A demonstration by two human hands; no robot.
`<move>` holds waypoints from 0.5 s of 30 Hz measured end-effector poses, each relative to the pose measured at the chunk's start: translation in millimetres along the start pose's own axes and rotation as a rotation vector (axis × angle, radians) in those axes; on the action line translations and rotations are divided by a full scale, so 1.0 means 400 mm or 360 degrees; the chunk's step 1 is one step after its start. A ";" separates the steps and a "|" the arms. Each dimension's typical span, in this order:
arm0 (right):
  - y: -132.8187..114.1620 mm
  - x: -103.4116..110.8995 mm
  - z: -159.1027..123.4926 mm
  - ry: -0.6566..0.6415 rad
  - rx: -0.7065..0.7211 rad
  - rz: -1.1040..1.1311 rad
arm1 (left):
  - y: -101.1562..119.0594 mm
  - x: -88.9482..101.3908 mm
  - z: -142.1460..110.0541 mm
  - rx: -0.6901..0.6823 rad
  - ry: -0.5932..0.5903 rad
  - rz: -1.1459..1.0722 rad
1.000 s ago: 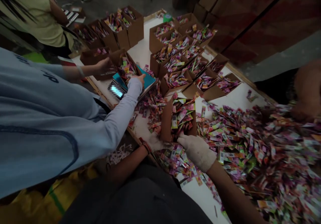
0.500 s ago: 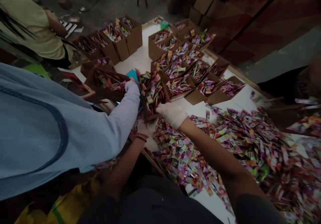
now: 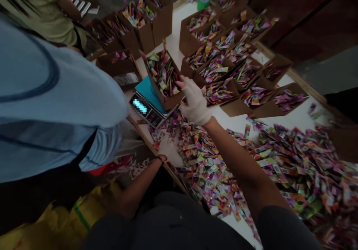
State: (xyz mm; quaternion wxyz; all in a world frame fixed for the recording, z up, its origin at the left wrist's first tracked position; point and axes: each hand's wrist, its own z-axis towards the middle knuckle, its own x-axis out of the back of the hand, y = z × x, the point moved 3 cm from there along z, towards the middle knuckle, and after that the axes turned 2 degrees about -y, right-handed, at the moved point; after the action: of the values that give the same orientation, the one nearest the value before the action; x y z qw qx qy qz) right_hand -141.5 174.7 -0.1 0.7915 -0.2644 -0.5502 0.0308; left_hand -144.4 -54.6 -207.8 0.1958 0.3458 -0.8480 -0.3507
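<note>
A brown cardboard box (image 3: 165, 102) full of colourful sachets stands on the teal plate of a small scale (image 3: 145, 108) with a lit display. My right hand (image 3: 195, 101), in a white glove, rests against the box's right wall with its fingers stretched out. My left hand (image 3: 168, 151), also gloved, lies flat on loose sachets (image 3: 201, 160) at the table's near edge, below the scale. Neither hand grips anything.
Several open boxes of sachets (image 3: 215, 61) crowd the back of the white table (image 3: 237, 121). A large sachet heap (image 3: 293, 164) covers the right side. A co-worker in light blue (image 3: 56, 104) stands close on the left; another person in yellow-green (image 3: 50, 15) is behind.
The filled box went from my hands onto the scale. My left hand dropped to the sachets at the table edge. The co-worker's arm and box left the scale.
</note>
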 end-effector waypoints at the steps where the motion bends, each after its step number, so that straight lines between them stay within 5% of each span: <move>1: 0.025 -0.003 -0.035 0.0096 -0.0089 0.0127 | -0.029 0.016 -0.026 -0.0051 0.0010 0.0213; 5: 0.121 -0.033 -0.153 0.0257 -0.0549 0.0563 | -0.131 0.046 -0.104 -0.0249 -0.0370 0.1915; 7: 0.139 -0.031 -0.174 0.0284 -0.0630 0.0640 | -0.163 0.051 -0.118 -0.0307 -0.0584 0.2397; 11: 0.110 0.042 -0.127 0.0382 -0.0508 0.0468 | -0.171 0.058 -0.106 -0.0323 -0.0706 0.2514; 15: 0.033 0.118 0.008 0.0368 -0.0320 0.0314 | -0.168 0.065 -0.091 -0.0287 -0.0836 0.2456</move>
State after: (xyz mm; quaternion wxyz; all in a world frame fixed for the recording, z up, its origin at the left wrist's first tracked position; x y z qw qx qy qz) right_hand -122.6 203.3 34.8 0.8122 -0.3966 -0.4271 0.0226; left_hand -111.3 -124.8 -229.8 0.2040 -0.4454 -0.8340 -0.2537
